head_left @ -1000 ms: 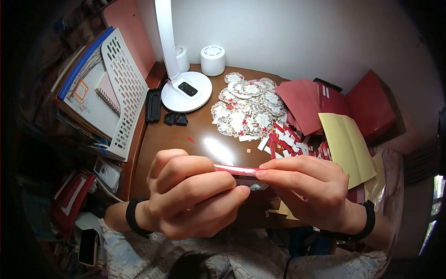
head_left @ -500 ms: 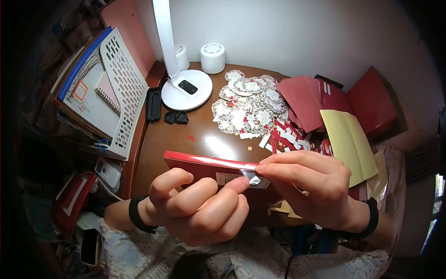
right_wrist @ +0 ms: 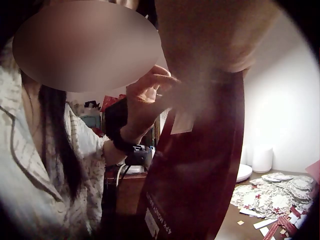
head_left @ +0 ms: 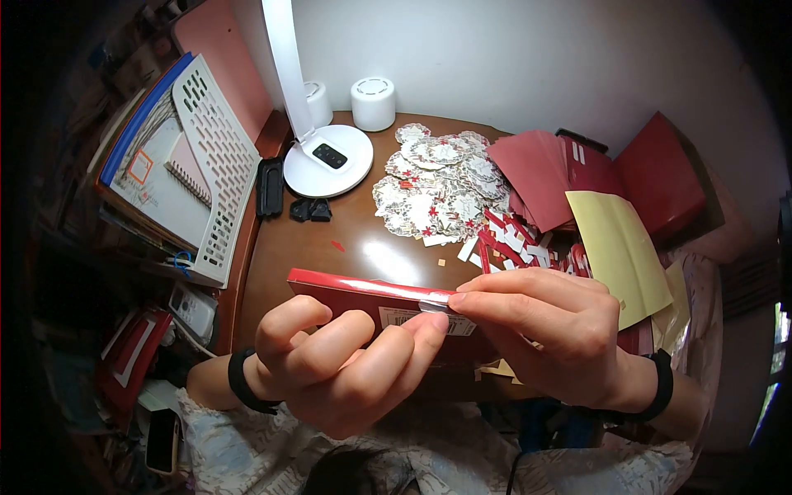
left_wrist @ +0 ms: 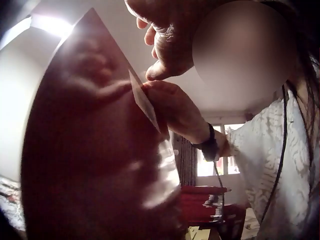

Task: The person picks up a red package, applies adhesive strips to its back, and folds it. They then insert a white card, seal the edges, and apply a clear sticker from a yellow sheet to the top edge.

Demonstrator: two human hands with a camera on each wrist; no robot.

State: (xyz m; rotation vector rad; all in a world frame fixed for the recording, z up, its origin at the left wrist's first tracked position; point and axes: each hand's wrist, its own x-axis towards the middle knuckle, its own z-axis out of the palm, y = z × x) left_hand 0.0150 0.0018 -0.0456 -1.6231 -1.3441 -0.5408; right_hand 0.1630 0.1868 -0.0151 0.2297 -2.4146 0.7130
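Observation:
A flat, glossy red box (head_left: 355, 285) is held up above the desk, its thin top edge facing up. It carries a barcode label (head_left: 399, 318) on the side toward me, and white lettering starting "4PK" shows in the right wrist view. My right hand (head_left: 554, 326) pinches the box's right end between thumb and fingers. At that same end my left hand (head_left: 346, 363) has its thumb and a fingertip on a shiny bit of clear film (head_left: 431, 306) by the label, pinching it. The other left fingers are curled in front of the box.
Behind the box lies a pile of round patterned paper cutouts (head_left: 441, 186) beside red and white paper scraps (head_left: 511, 243). Red sheets (head_left: 532, 177) and a yellow sheet (head_left: 619, 256) stand right. A white lamp (head_left: 328, 173) and a perforated file holder (head_left: 216, 165) are left.
My left hand has moved down and left from across the box's top edge, uncovering its left part. Its thumb now sits on the shiny film, while my right hand keeps its hold.

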